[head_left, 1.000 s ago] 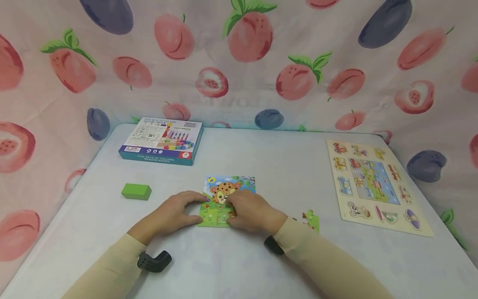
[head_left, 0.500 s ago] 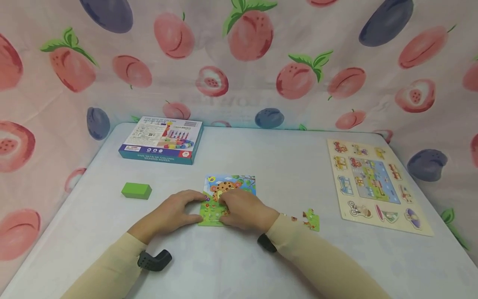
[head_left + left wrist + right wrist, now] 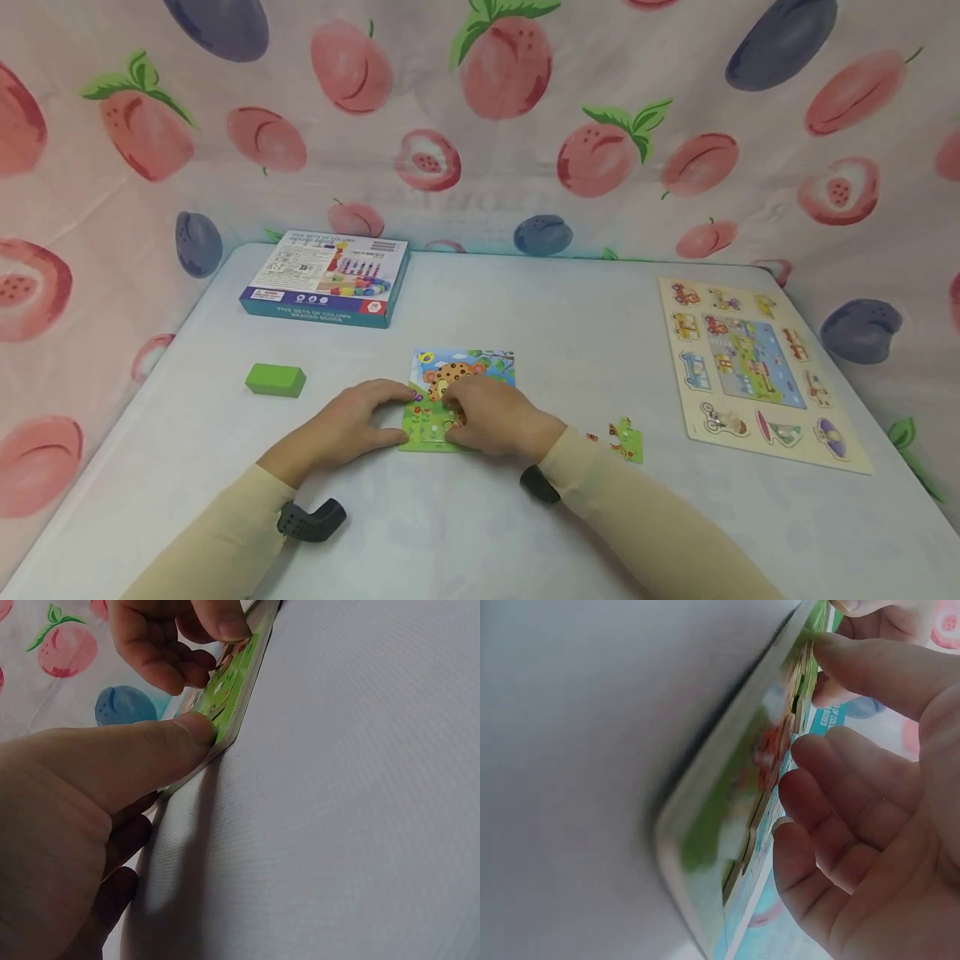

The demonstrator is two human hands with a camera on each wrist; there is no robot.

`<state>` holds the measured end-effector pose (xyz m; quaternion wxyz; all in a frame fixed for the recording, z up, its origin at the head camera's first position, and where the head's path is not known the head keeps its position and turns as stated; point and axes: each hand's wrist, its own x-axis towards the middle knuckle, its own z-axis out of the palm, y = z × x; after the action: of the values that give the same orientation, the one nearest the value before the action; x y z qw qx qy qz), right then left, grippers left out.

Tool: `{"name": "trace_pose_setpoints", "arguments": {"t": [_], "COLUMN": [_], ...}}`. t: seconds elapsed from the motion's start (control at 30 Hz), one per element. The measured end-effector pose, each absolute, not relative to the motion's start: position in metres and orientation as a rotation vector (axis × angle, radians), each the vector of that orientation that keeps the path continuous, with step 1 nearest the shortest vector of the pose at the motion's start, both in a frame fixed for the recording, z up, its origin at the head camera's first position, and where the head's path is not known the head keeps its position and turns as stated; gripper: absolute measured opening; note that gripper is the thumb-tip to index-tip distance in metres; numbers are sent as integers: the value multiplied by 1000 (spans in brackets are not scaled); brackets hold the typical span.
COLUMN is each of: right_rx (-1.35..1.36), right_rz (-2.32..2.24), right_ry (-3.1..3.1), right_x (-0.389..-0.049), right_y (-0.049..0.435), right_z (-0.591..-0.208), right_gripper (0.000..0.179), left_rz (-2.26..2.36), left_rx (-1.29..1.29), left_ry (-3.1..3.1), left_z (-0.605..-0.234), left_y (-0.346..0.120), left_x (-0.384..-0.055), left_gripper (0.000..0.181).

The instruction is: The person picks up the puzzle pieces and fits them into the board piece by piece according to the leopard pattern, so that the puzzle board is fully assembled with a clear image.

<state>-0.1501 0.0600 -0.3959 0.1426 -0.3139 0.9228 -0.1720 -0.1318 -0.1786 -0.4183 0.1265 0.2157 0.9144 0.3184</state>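
A jigsaw puzzle board (image 3: pixel 483 358) with a spotted leopard cub on blue and green lies on the table in the head view. My left hand (image 3: pixel 352 425) holds its left edge, thumb on the near corner and index finger farther back. Over the board's lower middle, my right hand (image 3: pixel 495 417) pinches a green puzzle piece (image 3: pixel 808 675) with thumb and curled fingers. A dark gap shows beside that piece in the right wrist view. The right hand hides much of the picture. Loose puzzle pieces (image 3: pixel 628 440) lie right of the board, partly behind the right sleeve.
A green block (image 3: pixel 275 380) lies left of the hands. Behind it is a flat bead-set box (image 3: pixel 322 279). A wooden vehicle puzzle board (image 3: pixel 678 396) rests at the table's right side. Fruit-print cloth (image 3: pixel 480 167) hangs behind the white table.
My right hand has shifted slightly left over the board, then a little back to the right. More of the loose pieces came into view at first. The left hand stays in place.
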Motion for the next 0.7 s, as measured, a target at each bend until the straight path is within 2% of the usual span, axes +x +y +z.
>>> {"name": "trace_pose_setpoints", "arguments": {"t": [0.5, 0.7], "right_rx": [-997, -990], "right_rz": [-511, -527], "right_ry": [2648, 2632], "right_x": [-149, -149], "right_y": [60, 59], "right_z": [-395, -395], "right_gripper": [16, 21], "left_rz": [916, 907], "left_rx": [608, 628], "left_ry": [2656, 2664], "left_z": [-417, -417], "left_y": [-178, -179], "left_x": [-132, -132], "left_gripper": [52, 51]}}
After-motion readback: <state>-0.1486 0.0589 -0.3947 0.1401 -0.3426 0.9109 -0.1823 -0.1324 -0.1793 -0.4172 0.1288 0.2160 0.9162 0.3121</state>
